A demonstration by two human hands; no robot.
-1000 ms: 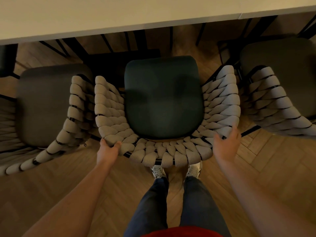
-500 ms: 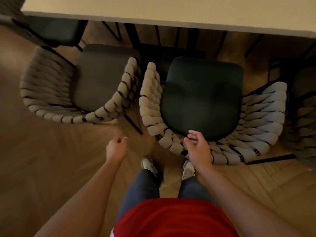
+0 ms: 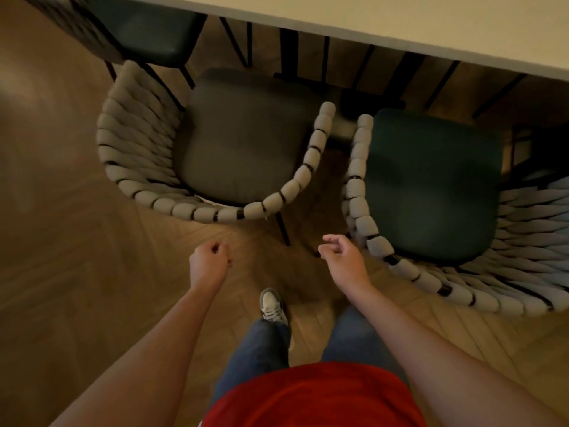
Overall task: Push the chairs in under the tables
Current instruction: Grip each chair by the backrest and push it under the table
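Both hands free, holding nothing. Left hand (image 3: pixel 209 263) hangs over the floor (image 3: pixel 61 257) with fingers loosely curled; right hand (image 3: pixel 341 257) likewise loosely curled, just beside the woven back rim of the green-seated chair (image 3: pixel 431 186) but apart from it.

Grey-seated chair (image 3: pixel 243 149) stands ahead and to the person's left, seat front at the near edge of the surface (image 3: pixel 431 29), most of the seat still out from under it. It sits skewed to that edge, woven back toward the person. The green-seated chair is alongside on the right, its seat also largely exposed. A third, dark chair (image 3: pixel 144 29) at the far left edge, partly cut off.

Judgement: the grey chair looks to be next.

Risks: the arm rims of the two chairs nearly touch near the surface edge, so a skewed push could lock them together. A one-sided push would twist the chair further. Its rear leg (image 3: pixel 283 229) stands close to the person's shoe (image 3: pixel 272 305); a trip is possible.
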